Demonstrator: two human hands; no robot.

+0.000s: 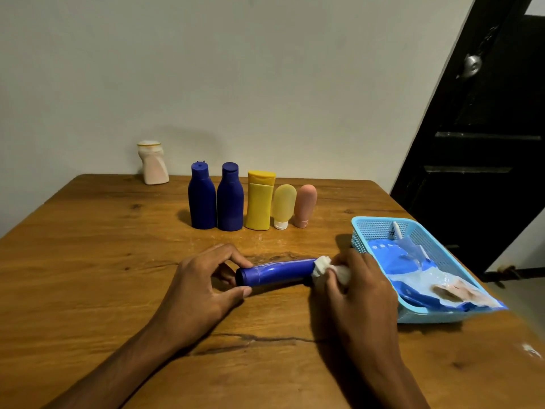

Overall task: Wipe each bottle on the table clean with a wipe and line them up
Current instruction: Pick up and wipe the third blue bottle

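Note:
A blue bottle lies on its side across the middle of the wooden table. My left hand pinches its left end between thumb and fingers. My right hand grips a crumpled white wipe pressed around the bottle's right end. Behind them a row stands upright: two dark blue bottles, a yellow bottle, a pale yellow tube and a pink tube. A white bottle stands alone at the far left by the wall.
A light blue plastic basket sits at the right of the table and holds a blue and white wipes pack that overhangs its near corner. A dark door stands beyond the table's right edge.

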